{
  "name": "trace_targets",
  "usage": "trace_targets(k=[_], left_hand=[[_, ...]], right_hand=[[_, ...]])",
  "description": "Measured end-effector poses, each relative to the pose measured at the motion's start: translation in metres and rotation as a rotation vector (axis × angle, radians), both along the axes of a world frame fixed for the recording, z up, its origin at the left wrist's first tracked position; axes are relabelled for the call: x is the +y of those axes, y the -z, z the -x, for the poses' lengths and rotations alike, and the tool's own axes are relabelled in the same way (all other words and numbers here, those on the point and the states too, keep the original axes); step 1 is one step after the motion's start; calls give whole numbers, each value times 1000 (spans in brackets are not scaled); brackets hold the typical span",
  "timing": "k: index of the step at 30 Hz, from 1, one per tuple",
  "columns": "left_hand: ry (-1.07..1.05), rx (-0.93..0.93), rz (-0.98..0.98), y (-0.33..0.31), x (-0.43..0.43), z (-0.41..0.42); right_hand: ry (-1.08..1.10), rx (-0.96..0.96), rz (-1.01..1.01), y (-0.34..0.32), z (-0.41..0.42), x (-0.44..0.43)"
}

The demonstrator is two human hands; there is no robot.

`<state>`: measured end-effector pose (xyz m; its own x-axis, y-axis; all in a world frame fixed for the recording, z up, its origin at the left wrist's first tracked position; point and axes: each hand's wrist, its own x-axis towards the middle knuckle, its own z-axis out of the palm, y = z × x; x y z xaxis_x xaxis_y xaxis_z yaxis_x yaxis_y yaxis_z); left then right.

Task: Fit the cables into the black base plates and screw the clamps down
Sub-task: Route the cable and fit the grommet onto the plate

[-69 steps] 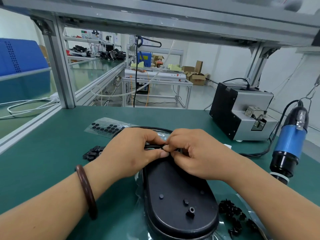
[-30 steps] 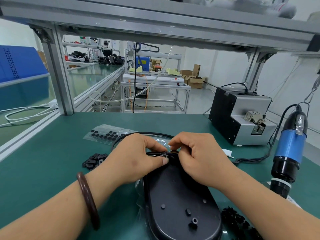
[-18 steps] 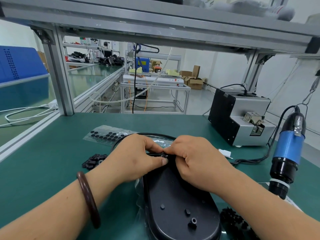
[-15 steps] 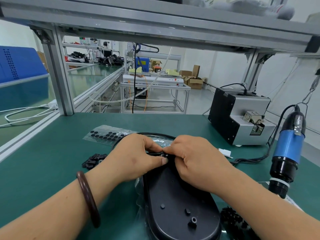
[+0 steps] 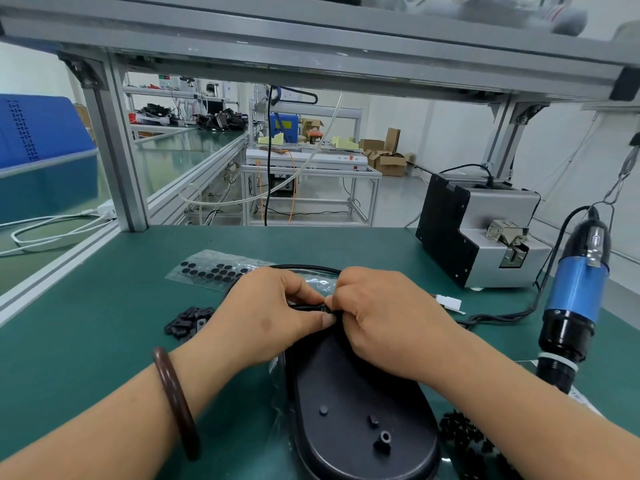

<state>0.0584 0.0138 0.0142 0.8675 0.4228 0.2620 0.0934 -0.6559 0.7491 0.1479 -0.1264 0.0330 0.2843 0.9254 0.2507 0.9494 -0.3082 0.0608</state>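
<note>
Black and oval, the base plate (image 5: 360, 403) lies flat on the green table (image 5: 104, 323) in the lower middle of the frame, on top of a clear plastic bag (image 5: 277, 372). Three small studs stand up from its surface near the bottom edge of the frame. At the far end of the plate both hands meet. The left hand (image 5: 266, 317) has its fingers curled, and the thumb and first finger pinch a thin black cable (image 5: 304, 268) just where it reaches the plate's edge. The right hand (image 5: 388, 317) comes from the right side with its fingers also bent inward, gripping the same cable at the same place; what exactly lies under its fingertips is hidden. Behind the hands the cable makes a loop on the table. A dark brown bracelet (image 5: 176, 400) sits on the left wrist. Left of the hands there is a little pile of small black parts (image 5: 188, 322), and above it a clear sheet with round black pads (image 5: 214, 271). More black pieces (image 5: 464, 441) lie at the lower right, beside the plate. At the right edge a blue electric screwdriver (image 5: 578, 292) hangs upright, and behind it a grey and black machine (image 5: 478, 230) stands on the table.
</note>
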Motion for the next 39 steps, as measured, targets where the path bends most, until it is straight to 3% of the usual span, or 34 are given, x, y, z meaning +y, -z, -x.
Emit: trace_targets(k=[18, 29, 34, 39], left_hand=[[47, -11, 11, -4, -2, 4], [14, -18, -20, 0, 0, 3], [-47, 10, -37, 3, 3, 3], [-49, 29, -57, 5, 4, 3]], right_hand=[[30, -45, -35, 5, 5, -1], [63, 40, -50, 6, 3, -1], [134, 146, -371, -24, -17, -21], [546, 227, -863, -63, -67, -87]])
